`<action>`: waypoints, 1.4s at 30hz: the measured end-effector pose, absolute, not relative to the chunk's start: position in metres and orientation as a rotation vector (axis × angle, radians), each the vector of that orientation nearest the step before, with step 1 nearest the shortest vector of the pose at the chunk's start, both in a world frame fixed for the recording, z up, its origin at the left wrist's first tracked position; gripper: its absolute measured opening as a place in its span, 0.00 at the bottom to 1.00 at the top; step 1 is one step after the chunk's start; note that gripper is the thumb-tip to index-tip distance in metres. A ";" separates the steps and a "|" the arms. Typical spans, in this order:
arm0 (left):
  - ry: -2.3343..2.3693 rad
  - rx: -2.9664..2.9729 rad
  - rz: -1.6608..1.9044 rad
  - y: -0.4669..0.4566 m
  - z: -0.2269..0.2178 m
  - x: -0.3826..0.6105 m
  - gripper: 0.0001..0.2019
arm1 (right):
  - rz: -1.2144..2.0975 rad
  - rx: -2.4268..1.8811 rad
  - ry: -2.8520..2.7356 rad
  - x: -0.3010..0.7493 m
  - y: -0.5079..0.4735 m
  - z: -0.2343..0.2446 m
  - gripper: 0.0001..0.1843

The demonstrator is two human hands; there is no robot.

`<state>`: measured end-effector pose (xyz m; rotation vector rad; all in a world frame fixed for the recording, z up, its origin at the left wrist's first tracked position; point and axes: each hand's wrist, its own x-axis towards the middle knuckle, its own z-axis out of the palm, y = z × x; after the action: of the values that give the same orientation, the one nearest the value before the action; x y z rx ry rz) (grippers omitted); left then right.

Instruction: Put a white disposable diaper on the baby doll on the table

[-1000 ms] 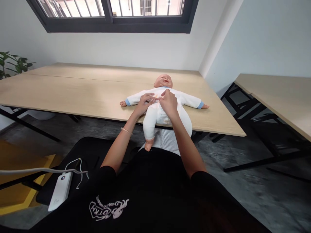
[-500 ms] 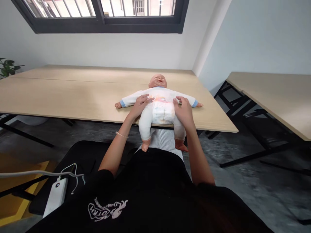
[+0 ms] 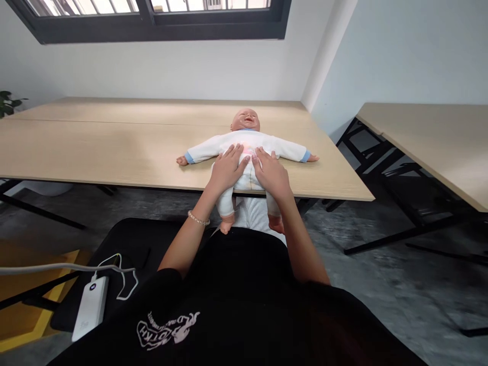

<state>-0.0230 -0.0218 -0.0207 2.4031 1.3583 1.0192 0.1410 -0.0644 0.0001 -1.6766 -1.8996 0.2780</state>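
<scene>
A baby doll (image 3: 245, 120) in a white top with blue cuffs lies on its back on the wooden table (image 3: 152, 152). Its arms are spread wide and its lower legs hang over the front edge. My left hand (image 3: 227, 170) rests with fingers stretched out on the left side of the doll's belly. Opposite it, my right hand (image 3: 271, 173) lies flat on the right side, fingers extended. Between my two thumbs shows a strip of the white diaper (image 3: 249, 182); my hands cover much of its front.
A second table (image 3: 427, 127) with black legs stands at the right. Below on the left, a black chair seat (image 3: 129, 244) bears a white power bank (image 3: 90, 307) with a cable. A wall and a dark-framed window (image 3: 160, 30) are behind the table.
Both my hands have moved inward from the doll's sides onto the front of its belly and diaper, closer together. The view has tilted slightly downward.
</scene>
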 end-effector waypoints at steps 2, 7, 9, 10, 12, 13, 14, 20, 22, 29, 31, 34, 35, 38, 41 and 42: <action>1.316 2.395 0.998 -0.017 -0.023 -0.027 0.32 | 0.256 -1.710 -1.890 0.137 -0.065 0.001 0.31; 1.258 2.357 0.916 -0.009 -0.020 -0.035 0.30 | 0.230 -1.754 -1.872 0.128 -0.065 0.003 0.30; 1.225 2.331 0.919 -0.008 -0.020 -0.037 0.29 | 0.224 -1.761 -1.872 0.127 -0.065 0.002 0.31; 1.211 2.321 0.922 -0.007 -0.020 -0.038 0.28 | 0.225 -1.759 -1.873 0.127 -0.066 0.002 0.31; 1.196 2.309 0.920 -0.006 -0.021 -0.039 0.27 | 0.232 -1.746 -1.876 0.128 -0.067 0.001 0.31; 1.195 2.303 0.919 -0.005 -0.022 -0.039 0.27 | 0.239 -1.739 -1.878 0.129 -0.067 0.001 0.31; 1.193 2.293 0.923 -0.005 -0.023 -0.039 0.26 | 0.245 -1.734 -1.878 0.129 -0.067 0.000 0.32; 1.131 2.229 1.016 -0.009 -0.027 -0.040 0.25 | 0.245 -1.708 -1.858 0.130 -0.067 -0.004 0.32; 1.125 2.227 1.041 -0.014 -0.029 -0.041 0.26 | 0.247 -1.680 -1.860 0.133 -0.069 -0.007 0.33; 1.170 2.173 1.206 -0.044 -0.042 -0.050 0.28 | 0.330 -1.511 -1.847 0.157 -0.089 -0.026 0.36; 1.174 2.165 1.250 -0.052 -0.046 -0.052 0.29 | 0.364 -1.467 -1.824 0.164 -0.095 -0.033 0.38; 1.142 2.110 1.308 -0.058 -0.051 -0.056 0.29 | 0.415 -1.383 -1.786 0.173 -0.105 -0.042 0.42; 1.135 2.065 1.342 -0.058 -0.052 -0.059 0.30 | 0.431 -1.361 -1.766 0.176 -0.108 -0.044 0.43; 1.162 1.902 1.483 -0.057 -0.056 -0.067 0.30 | 0.464 -1.365 -1.670 0.187 -0.118 -0.046 0.45; 1.262 1.876 1.537 -0.063 -0.058 -0.074 0.30 | 0.439 -1.440 -1.603 0.195 -0.128 -0.047 0.48; 1.317 1.896 1.516 -0.068 -0.059 -0.075 0.30 | 0.428 -1.461 -1.610 0.196 -0.132 -0.047 0.47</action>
<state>-0.0749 -0.0684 -0.0592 1.8965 1.3171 1.5164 0.1962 -0.1315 -0.0472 -1.4610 -1.6098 0.4281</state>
